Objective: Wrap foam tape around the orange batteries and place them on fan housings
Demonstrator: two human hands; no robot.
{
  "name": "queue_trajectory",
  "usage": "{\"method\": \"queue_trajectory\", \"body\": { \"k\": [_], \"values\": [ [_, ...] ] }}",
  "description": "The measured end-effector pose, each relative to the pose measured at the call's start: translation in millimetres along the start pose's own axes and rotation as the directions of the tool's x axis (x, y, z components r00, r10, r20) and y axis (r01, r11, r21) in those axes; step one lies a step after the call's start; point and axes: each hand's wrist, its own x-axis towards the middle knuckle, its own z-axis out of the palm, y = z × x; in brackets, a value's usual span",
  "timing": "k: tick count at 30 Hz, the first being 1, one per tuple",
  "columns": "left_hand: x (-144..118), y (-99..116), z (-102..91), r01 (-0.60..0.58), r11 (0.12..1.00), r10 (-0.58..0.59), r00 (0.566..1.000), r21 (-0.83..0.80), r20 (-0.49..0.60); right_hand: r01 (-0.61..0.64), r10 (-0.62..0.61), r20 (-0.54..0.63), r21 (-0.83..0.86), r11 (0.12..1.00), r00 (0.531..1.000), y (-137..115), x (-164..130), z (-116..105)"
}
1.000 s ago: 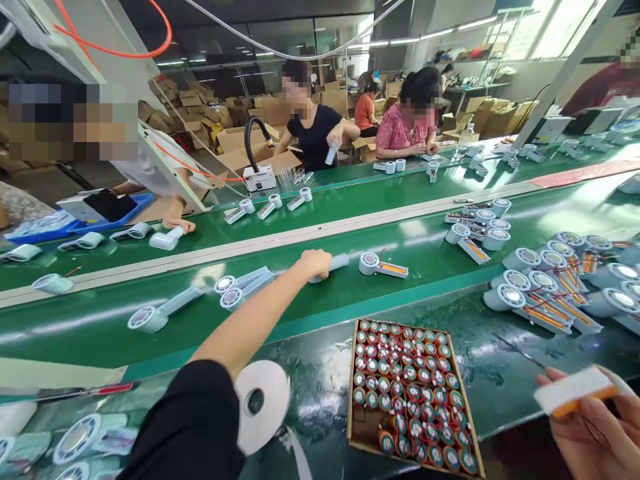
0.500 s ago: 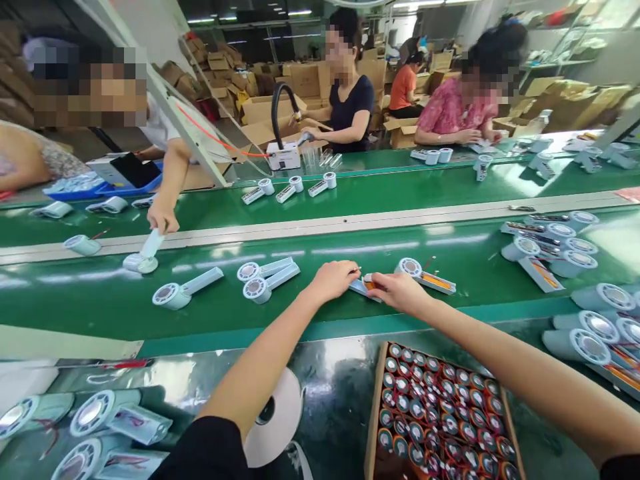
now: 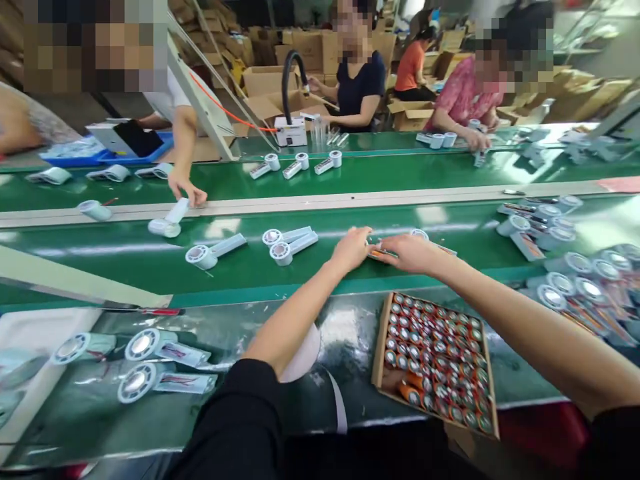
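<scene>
On the green conveyor belt (image 3: pixel 240 277), my left hand (image 3: pixel 351 249) is closed around the head end of a light-blue handheld fan housing, mostly hidden by the fingers. My right hand (image 3: pixel 409 253) has its fingers bent down on an orange battery (image 3: pixel 383 255) lying in that housing's open handle. Just behind my right hand, another fan housing (image 3: pixel 419 233) with an orange strip in its handle is partly covered. Left of my hands, two blue fan housings (image 3: pixel 281 252) lie close together, and a single fan housing (image 3: pixel 201 256) rests farther left.
Below my arms stands a cardboard box (image 3: pixel 379 363) packed with orange wired batteries. A white tape roll (image 3: pixel 303 357) lies under my left forearm. Fan housings (image 3: pixel 143 381) sit on the near bench, and more (image 3: pixel 550 297) cluster at right. Across the belt, a co-worker's hand (image 3: pixel 186 189) touches a fan housing.
The view has tilted down and shifted left. My right hand has moved from pinching the battery above the handle to lying lower over it. A co-worker's hand has opened at a fan housing.
</scene>
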Motion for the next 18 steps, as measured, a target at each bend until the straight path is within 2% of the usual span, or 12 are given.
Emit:
{"method": "queue_trajectory", "body": {
  "k": [2,4,6,7,9,11,14,16,18],
  "values": [
    [-65.7,-7.4,-7.2,-0.079,0.996,0.078,0.996,-0.029,-0.053,-0.008,0.022,-0.149,0.093,0.996,0.989,-15.8,-62.6,-7.9],
    [-151.9,-25.0,-7.7,-0.138,0.990,0.134,0.987,-0.037,-0.084,0.026,0.051,-0.288,0.257,0.966,0.956,-38.0,-132.6,-1.4],
    [-237.6,-46.4,-1.2,-0.076,0.995,0.083,0.990,0.065,-0.111,0.053,0.078,-0.328,0.373,0.926,0.942,-62.4,-191.4,15.3],
    [-273.2,-56.7,4.0,-0.030,0.987,0.044,0.996,0.157,-0.082,0.056,0.079,-0.320,0.391,0.919,0.944,-74.1,-211.9,24.9],
    [-321.1,-73.3,15.6,0.035,0.952,-0.021,0.999,0.304,-0.048,0.060,0.043,-0.263,0.371,0.927,0.964,-93.8,-232.0,41.5],
    [-337.9,-81.0,25.4,0.043,0.926,-0.032,0.999,0.375,-0.038,0.061,-0.019,-0.144,0.293,0.954,0.989,-106.1,-229.6,50.8],
    [-327.4,-70.5,30.7,-0.001,0.928,0.046,0.993,0.373,-0.112,0.061,-0.067,0.037,0.143,0.988,0.997,-110.9,-210.1,52.5],
    [-315.3,-51.0,28.4,-0.021,0.936,0.101,0.973,0.351,-0.209,0.096,-0.106,0.067,0.130,0.987,0.992,-108.2,-201.6,51.5],
    [-307.5,-26.8,24.7,-0.061,0.941,0.162,0.944,0.332,-0.287,0.123,-0.131,0.018,0.232,0.965,0.991,-103.4,-201.2,52.7]
  ]
}}
